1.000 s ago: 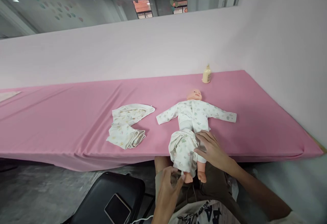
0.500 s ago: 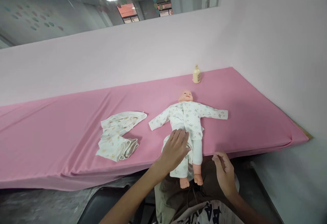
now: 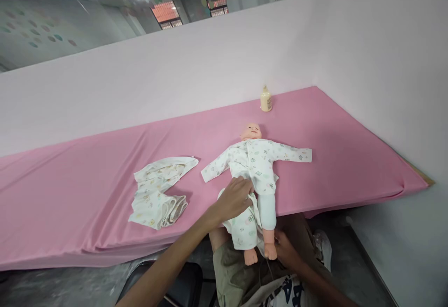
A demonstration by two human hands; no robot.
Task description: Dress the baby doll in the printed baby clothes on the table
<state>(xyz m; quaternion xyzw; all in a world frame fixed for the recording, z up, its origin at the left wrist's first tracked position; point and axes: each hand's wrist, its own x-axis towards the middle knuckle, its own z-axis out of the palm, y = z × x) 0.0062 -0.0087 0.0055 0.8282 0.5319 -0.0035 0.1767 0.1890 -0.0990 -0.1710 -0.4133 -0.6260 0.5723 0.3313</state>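
A baby doll point(image 3: 256, 162) in a white printed top lies face up on the pink-covered table point(image 3: 87, 176), its legs hanging over the near edge. Printed trousers point(image 3: 243, 225) are bunched over its legs. My left hand point(image 3: 234, 198) is closed on the trousers' waist at the doll's hip. My right hand point(image 3: 285, 250) is below the table edge, its fingers pinched around the doll's foot point(image 3: 269, 250). A second set of printed baby clothes point(image 3: 157, 192) lies crumpled to the doll's left.
A small cream bottle point(image 3: 265, 99) stands at the back of the table by the pink wall. A black chair seat point(image 3: 182, 283) is below the table edge at my left. The wall point(image 3: 385, 73) closes off the right side.
My left hand has closed on the trousers at the doll's hip. My right hand has dropped from the table edge to the doll's foot. The view has shifted slightly.
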